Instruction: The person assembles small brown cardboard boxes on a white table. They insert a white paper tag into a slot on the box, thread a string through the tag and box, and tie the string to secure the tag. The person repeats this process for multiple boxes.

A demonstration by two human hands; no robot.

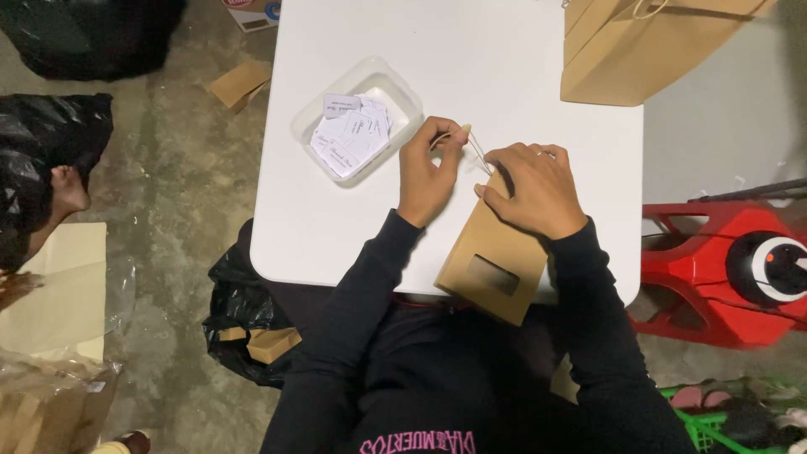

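Both grips are closed: our left hand (427,172) pinches a thin string (477,150), and our right hand (534,189) presses the top of a small brown paper bag (492,265) at the near edge of the white tabletop (504,67). We judge the bag light and easy to crease, so hold it by the stiffer folded top. A clear tray of white tags (355,130) sits to the left.

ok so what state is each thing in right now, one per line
small brown paper bag with window: lying flat, overhanging the table edge
thin pale string: pulled taut between both hands
left hand: pinching the string
right hand: pressing on the bag top
clear plastic tray: open, holding white tags
large brown paper bags: lying at the table corner
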